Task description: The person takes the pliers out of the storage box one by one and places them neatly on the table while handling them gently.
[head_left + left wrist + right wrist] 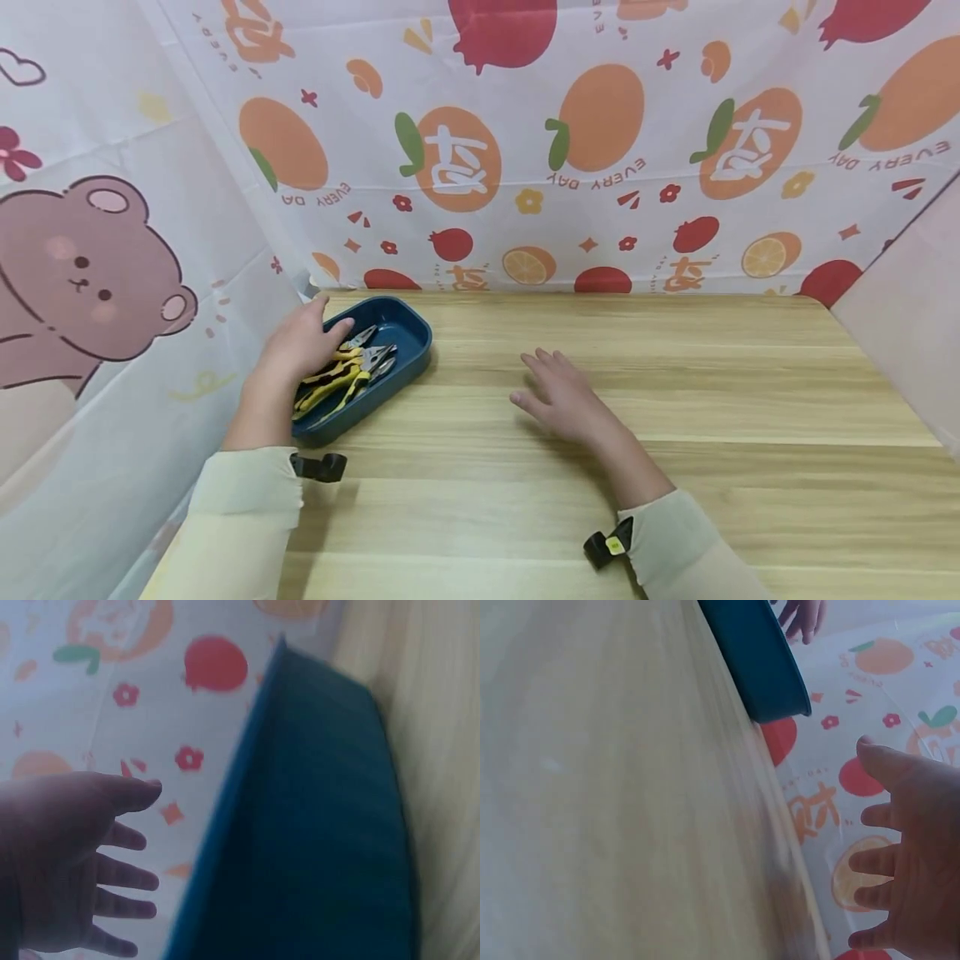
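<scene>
A dark blue tray [408, 385] sits at the left of the table and holds several pliers [348, 385] with yellow-and-black handles and metal jaws. Over the tray's left side hovers my left hand [300, 337], hiding part of the tray and some of the handles. In the left wrist view its fingers [124, 871] are spread and empty, beside the tray's tall blue wall [322, 802]. My right hand [562, 396] is held over the middle of the table, to the right of the tray. Its fingers [874, 859] are extended with nothing in them.
The wood-grain table [675, 375] stretches to the right of the tray. A white curtain [517, 150] with fruit prints hangs along the back edge, and another with a bear print [97, 267] is close on the left. Each sleeve cuff carries a small black camera [318, 467].
</scene>
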Available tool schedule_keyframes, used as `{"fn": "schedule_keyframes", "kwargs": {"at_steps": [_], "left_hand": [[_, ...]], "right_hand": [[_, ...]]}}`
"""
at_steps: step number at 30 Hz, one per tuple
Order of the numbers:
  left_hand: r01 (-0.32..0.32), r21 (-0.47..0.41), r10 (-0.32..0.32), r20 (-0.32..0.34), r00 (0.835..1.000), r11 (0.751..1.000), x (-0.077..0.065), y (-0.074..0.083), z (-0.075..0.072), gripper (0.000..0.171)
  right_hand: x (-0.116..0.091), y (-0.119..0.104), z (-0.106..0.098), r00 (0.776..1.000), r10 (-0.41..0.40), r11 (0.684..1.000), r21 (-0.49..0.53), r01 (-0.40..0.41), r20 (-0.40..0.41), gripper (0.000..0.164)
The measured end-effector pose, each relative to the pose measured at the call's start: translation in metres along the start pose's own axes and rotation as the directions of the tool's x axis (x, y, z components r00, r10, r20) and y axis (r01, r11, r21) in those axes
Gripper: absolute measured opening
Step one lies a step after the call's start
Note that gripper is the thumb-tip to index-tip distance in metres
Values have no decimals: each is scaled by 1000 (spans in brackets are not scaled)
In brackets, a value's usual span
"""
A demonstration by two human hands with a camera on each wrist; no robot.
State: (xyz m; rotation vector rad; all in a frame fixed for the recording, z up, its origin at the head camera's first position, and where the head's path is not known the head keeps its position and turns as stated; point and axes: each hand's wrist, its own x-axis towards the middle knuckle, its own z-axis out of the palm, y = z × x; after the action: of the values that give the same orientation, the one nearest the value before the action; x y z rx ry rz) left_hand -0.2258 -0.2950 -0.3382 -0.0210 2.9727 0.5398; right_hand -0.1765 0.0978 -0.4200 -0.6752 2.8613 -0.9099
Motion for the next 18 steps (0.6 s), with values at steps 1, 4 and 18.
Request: {"fn": "schedule_keyframes", "kwargs": {"at_steps": [1, 4, 18], "left_hand": [[10, -2, -10, 9, 1000, 1000, 1, -5, 0, 87], [40, -10, -39, 35, 999, 999, 3, -16, 2, 85], [107, 119, -108, 4, 994, 987, 6, -18, 18, 74]], "right_hand": [[0, -1, 1, 1000, -3, 1000, -3, 3, 7, 69], [-2, -5, 4, 1000, -11, 1000, -13, 11, 24, 68], [-4, -15, 8, 998, -10, 1000, 2, 10, 56, 66]]}}
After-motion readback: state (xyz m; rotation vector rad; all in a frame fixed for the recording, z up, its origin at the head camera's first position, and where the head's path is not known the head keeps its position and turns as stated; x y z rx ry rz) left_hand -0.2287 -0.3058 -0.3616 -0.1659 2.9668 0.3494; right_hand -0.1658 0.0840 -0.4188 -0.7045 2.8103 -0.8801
